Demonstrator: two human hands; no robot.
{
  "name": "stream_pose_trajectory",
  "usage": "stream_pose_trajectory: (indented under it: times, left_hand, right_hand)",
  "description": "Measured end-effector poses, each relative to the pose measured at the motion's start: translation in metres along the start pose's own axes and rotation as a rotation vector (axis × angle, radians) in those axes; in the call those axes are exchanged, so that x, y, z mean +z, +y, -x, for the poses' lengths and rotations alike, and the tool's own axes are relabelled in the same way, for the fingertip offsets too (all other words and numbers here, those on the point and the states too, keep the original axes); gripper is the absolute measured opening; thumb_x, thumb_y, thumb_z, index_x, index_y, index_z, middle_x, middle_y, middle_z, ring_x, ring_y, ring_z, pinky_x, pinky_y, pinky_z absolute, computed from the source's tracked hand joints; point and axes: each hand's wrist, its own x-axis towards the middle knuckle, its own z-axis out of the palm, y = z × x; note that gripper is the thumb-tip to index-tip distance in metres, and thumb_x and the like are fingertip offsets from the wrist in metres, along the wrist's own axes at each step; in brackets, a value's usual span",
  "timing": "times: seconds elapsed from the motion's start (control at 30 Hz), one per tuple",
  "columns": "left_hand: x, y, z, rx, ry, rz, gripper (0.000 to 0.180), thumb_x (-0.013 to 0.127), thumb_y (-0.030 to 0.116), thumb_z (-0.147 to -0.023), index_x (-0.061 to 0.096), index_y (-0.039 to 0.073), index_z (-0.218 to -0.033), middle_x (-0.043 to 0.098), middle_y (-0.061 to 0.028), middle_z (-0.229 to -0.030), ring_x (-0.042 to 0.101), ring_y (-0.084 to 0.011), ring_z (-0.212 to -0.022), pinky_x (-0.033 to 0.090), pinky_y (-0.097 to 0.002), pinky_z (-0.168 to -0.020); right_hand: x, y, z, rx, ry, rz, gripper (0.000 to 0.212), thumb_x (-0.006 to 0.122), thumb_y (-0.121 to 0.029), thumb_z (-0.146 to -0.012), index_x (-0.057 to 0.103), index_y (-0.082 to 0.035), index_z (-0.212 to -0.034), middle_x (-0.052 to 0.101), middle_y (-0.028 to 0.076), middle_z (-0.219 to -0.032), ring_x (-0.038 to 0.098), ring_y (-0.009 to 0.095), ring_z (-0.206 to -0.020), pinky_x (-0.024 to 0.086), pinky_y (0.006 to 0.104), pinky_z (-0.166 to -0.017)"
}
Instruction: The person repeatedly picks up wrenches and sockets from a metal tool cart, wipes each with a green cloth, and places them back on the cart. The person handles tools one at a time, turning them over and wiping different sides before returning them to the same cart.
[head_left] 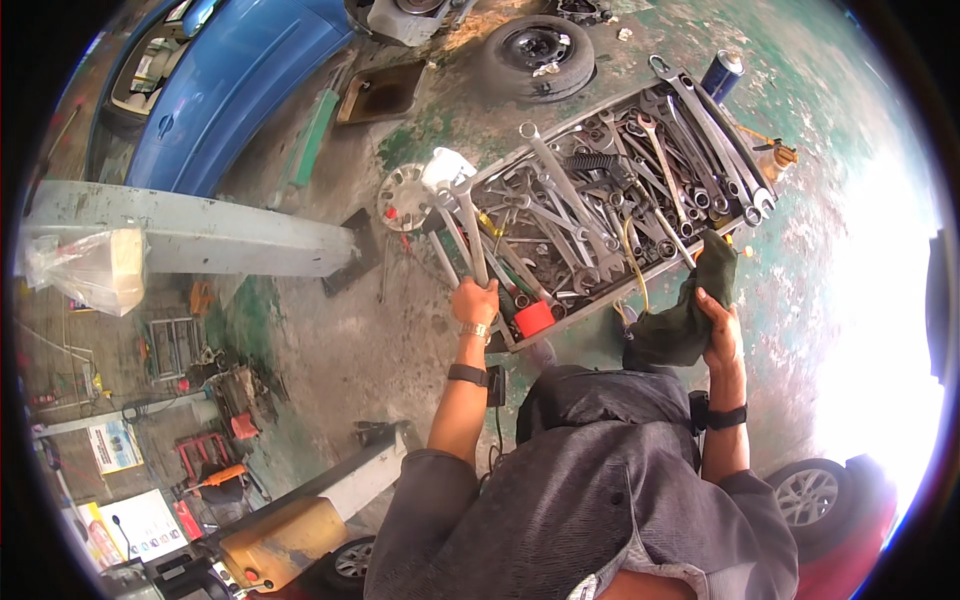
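Observation:
My left hand is closed around the lower end of a large wrench. The wrench's head points up and away, over the left end of a metal tool tray. A dark green cloth hangs in my right hand, whose thumb and fingers grip its right side by the tray's near edge. Many wrenches and sockets fill the tray in a jumble, with a ribbed black piece among them. Close to my left hand, a red round object sits in the tray's near left corner.
A blue spray can stands past the tray's far right corner. Behind the tray lies a wheel, with a rusty shallow pan to its left. A grey lift post and a blue car occupy the left.

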Motion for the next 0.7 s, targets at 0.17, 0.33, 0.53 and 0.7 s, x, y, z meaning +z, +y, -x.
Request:
stream_pose_trajectory:
  times: [0.17,0.33,0.53,0.7]
  left_hand:
    - [-0.013,-0.004,-0.01,0.044,-0.134,0.011,0.036,0.073,0.032,-0.077,0.067,-0.002,-0.085,0.068,-0.0236,-0.082,0.067,-0.0398,-0.081,0.054,-0.0482,-0.068]
    - [-0.058,-0.01,-0.003,-0.196,-0.49,0.955,0.021,0.065,0.02,-0.088,0.057,0.003,-0.08,0.057,-0.0053,-0.065,0.056,-0.0152,-0.055,0.046,-0.0305,-0.047]
    - [-0.108,0.044,0.066,-0.078,-0.602,1.431,0.012,0.06,0.013,-0.094,0.052,0.007,-0.089,0.051,-0.001,-0.067,0.047,-0.0093,-0.051,0.041,-0.0227,-0.046]
    - [-0.129,0.109,0.11,0.419,-0.503,0.998,0.011,0.059,0.01,-0.091,0.052,0.002,-0.094,0.058,-0.0128,-0.065,0.057,-0.0274,-0.051,0.042,-0.0349,-0.046]
  right_hand:
    - [0.012,0.004,-0.005,-0.006,-0.084,0.065,0.031,0.067,-0.01,-0.087,0.058,-0.001,-0.115,0.065,0.006,-0.098,0.063,0.017,-0.086,0.053,0.0303,-0.075]
    - [0.02,0.003,-0.011,0.099,0.006,-0.096,0.03,0.061,-0.018,-0.093,0.058,-0.001,-0.117,0.066,0.008,-0.104,0.064,0.019,-0.093,0.052,0.0327,-0.083]
    - [0.069,0.008,0.001,0.115,-0.406,-0.286,0.034,0.049,-0.025,-0.098,0.057,0.0,-0.12,0.063,0.014,-0.115,0.061,0.024,-0.103,0.05,0.0382,-0.091]
    - [0.143,0.025,0.031,0.058,-0.499,0.263,0.043,0.066,-0.029,-0.089,0.055,0.002,-0.118,0.065,0.011,-0.099,0.059,0.018,-0.091,0.05,0.0323,-0.077]
